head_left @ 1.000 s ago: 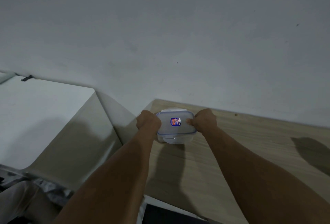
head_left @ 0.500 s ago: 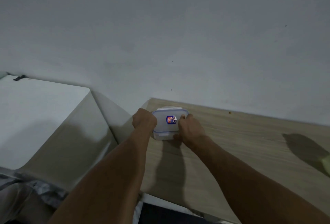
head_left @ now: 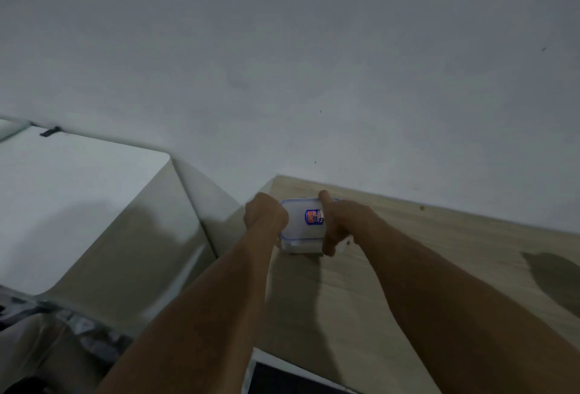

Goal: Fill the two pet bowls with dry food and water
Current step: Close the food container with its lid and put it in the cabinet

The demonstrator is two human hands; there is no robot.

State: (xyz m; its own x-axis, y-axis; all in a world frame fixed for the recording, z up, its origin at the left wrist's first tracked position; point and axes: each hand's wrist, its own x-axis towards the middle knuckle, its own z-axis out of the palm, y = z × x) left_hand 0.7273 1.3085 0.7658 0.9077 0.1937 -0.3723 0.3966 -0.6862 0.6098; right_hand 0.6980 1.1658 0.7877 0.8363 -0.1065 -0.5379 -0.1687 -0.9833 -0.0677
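Observation:
A small clear plastic container (head_left: 299, 224) with a blue-rimmed clip lid and a red and blue sticker stands at the far left corner of the wooden table (head_left: 439, 268). My left hand (head_left: 265, 216) grips its left side. My right hand (head_left: 342, 224) clasps its right side, with the thumb at the front clip and a finger over the back edge. The contents are hidden. No pet bowl is in view.
A white appliance top (head_left: 62, 205) with a slanted side stands left of the table, with a narrow gap between them. A plain grey wall runs behind both. A dark shadow (head_left: 552, 280) lies on the table at the right.
My right hand slid from the container's right edge onto its front and lid, then spread so that it clasps the right side front to back. The left hand kept its hold.

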